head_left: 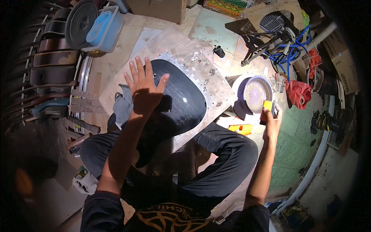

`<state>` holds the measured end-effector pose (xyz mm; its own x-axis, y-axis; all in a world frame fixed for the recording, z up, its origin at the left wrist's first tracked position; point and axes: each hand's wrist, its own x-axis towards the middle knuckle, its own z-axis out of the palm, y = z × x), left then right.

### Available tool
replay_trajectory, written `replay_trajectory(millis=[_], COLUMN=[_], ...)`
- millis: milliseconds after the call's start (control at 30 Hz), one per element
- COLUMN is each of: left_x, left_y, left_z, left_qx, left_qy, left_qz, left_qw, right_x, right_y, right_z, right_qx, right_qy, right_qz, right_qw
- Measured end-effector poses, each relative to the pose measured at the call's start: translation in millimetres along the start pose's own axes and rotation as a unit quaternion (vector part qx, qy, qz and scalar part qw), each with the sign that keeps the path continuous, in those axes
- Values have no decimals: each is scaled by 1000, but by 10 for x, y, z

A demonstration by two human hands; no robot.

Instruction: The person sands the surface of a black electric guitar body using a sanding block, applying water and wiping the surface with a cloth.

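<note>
In the head view, your left grip (146,89) has its fingers spread over the black curved shell (183,101), which lies on the pale board (218,87); uneven pressure could slide it. Your right grip (273,123) is clamped on the yellow-and-black block (268,104) beside the purple basin (258,77); a knock might tip the basin.
</note>
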<state>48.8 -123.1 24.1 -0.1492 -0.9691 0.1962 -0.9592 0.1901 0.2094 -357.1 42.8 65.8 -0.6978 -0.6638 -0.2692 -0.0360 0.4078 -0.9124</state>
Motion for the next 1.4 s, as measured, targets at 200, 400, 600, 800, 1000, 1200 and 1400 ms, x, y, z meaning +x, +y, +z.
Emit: replay_trajectory(millis=[200, 400, 600, 800, 1000, 1200, 1400], left_x=[-382, -327, -304, -293, -290, -291, -270], left_y=[-191, -63, -45, -59, -79, -82, -50], left_z=[403, 291, 175, 200, 171, 216, 150], left_qx=[40, 9, 5, 2, 0, 9, 16], left_qy=[16, -68, -73, -45, -51, -37, -67], left_qz=[-10, -36, -25, -27, -21, -8, -11], left_qw=[999, 997, 997, 999, 998, 999, 998], right_x=[-557, -1234, -1001, -1302, -1143, -1072, -1463], right_y=[-153, 291, 167, 349, 208, 173, 351], right_z=[971, 1503, 1826, 1670, 1822, 1940, 1638], right_qx=[-138, -294, -346, -358, -367, -371, -360], right_qy=[-109, -69, -56, -60, -55, -24, -44], right_qz=[-164, -276, -328, -327, -328, -324, -308], right_qw=[971, 913, 877, 873, 869, 870, 879])
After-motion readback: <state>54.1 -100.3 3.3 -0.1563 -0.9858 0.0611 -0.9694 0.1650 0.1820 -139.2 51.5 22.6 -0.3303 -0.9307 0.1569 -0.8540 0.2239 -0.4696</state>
